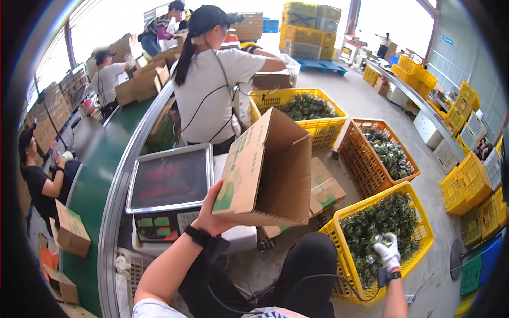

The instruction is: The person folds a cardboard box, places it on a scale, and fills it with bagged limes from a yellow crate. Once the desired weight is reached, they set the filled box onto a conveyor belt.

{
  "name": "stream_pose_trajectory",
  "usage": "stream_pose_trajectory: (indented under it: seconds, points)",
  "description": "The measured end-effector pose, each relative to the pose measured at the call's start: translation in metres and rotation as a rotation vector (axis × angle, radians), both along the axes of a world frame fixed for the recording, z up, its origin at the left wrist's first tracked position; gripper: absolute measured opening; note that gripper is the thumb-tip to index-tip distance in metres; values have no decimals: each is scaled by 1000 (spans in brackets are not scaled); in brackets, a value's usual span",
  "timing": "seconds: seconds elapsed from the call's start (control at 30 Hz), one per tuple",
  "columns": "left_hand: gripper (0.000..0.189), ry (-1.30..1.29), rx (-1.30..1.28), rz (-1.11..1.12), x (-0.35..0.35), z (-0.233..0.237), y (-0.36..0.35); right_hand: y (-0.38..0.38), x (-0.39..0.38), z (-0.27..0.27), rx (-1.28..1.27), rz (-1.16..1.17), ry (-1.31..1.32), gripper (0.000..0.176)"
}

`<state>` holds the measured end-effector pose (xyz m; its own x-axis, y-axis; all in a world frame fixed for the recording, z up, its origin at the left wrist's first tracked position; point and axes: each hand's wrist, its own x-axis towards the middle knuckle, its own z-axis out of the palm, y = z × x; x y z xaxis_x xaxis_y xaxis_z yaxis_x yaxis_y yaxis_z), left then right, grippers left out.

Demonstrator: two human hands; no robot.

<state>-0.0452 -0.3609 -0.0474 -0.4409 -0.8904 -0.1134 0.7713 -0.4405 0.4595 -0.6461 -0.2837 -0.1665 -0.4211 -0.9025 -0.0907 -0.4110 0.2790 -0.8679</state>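
My bare left hand (211, 212) grips the lower left side of an open cardboard box (241, 169). The box is tilted, with its mouth facing right and its inside in shadow. My right hand (389, 252), in a white glove, is over the yellow crate (427, 238) at my right knee. Its fingers are curled around a small green plant (385, 241), partly hidden by the glove. Many dark green leafy plants (366, 230) fill this crate; their exact kind is not clear.
A scale (169, 177) stands left of the box, beside a green conveyor belt (87, 196). Flattened cardboard (324, 185) lies behind the box. An orange crate (366, 169) and another yellow crate (323, 130) hold more plants. A co-worker (212, 95) stands ahead.
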Motion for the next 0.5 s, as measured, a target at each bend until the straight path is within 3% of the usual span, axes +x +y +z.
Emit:
stream_pose_trajectory:
  seconds: [0.1,0.13,0.23,0.27,0.37,0.5]
  points:
    - [72,-34,71,33,8,-8,5,-25,114,159,-67,74,-249,59]
    - [72,-54,63,49,7,-6,5,-44,130,175,-234,236,-321,58]
    - [69,-53,17,119,7,-8,4,-90,214,252,-511,524,64,53]
    - [69,-56,4,148,7,-7,5,-107,247,268,-680,695,97,58]
    - [65,-83,-71,280,6,-9,5,-132,357,317,-949,977,707,59]
    - [72,76,-95,501,24,-14,4,-163,468,311,-989,1214,670,50]
